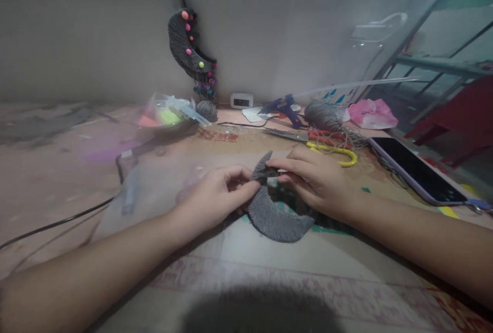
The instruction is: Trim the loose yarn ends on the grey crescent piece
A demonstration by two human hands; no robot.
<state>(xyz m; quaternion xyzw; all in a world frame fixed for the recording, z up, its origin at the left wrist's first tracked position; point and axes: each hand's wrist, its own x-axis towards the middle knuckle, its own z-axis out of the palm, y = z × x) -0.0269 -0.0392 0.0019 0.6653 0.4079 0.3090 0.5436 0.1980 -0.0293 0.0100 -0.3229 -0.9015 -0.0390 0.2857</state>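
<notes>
Both hands pinch a grey yarn-wrapped crescent on the counter.

The left hand (215, 197) pinches the inner edge of the grey yarn-wrapped crescent (275, 215); the right hand (314, 179) grips its upper tip between thumb and fingers. The crescent lies flat on the cardboard-covered counter (269, 266) between both hands. Yellow-and-orange-handled scissors (323, 145), a grey yarn ball (323, 115) and a dark-screened smartphone (418, 169) lie behind and to the right.

Table (46, 179) w/ grey crescent (275, 220), scissors (327, 145), phone (418, 169), glue gun (283, 107).
</notes>
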